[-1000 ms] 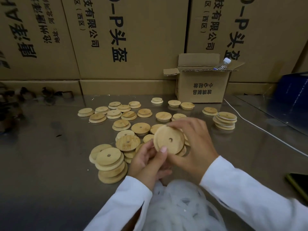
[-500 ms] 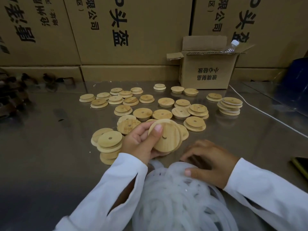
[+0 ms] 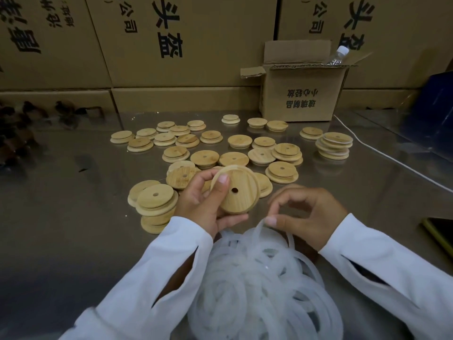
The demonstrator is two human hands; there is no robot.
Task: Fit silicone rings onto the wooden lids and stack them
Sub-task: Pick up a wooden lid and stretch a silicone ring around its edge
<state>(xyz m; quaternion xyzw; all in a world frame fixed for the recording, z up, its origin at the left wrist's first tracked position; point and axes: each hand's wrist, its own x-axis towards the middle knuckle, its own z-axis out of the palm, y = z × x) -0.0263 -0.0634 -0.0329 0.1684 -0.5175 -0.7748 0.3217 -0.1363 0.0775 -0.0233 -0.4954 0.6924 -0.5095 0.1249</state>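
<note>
left hand [image 3: 203,204] clamps one wooden lid [image 3: 236,192]: thumb across the near face, fingers curled behind. Lid is tipped up on edge toward the camera, centre hole clear. Looks like the stepped side faces the person, so the shoulder where a ring seats is reachable. That's a judgement, the edge is soft

right hand [image 3: 308,217] is just beside it, thumb and forefinger pinched together on one silicone ring [image 3: 257,227], other fingers arched out of the way. Ring hangs as a loop from the pinch, its lower end down in the ring pile [image 3: 264,285]. Hand is blurred, exact contact hard to read

pile sits at the near table edge under both wrists, the shortest reach for the feeding hand

step in hand: ring picked, not yet on lid. Next the loop has to be stretched over the step. Risk is dragging a tangled neighbour out of the pile

bare lids [image 3: 240,141] are spread over the steel table [image 3: 73,217] beyond the hands. One short stack [image 3: 154,207] sits left of the left hand. Far-right stack [image 3: 334,146] shows pale bands between lids, probably ringed ones. Most lids look undone
</note>
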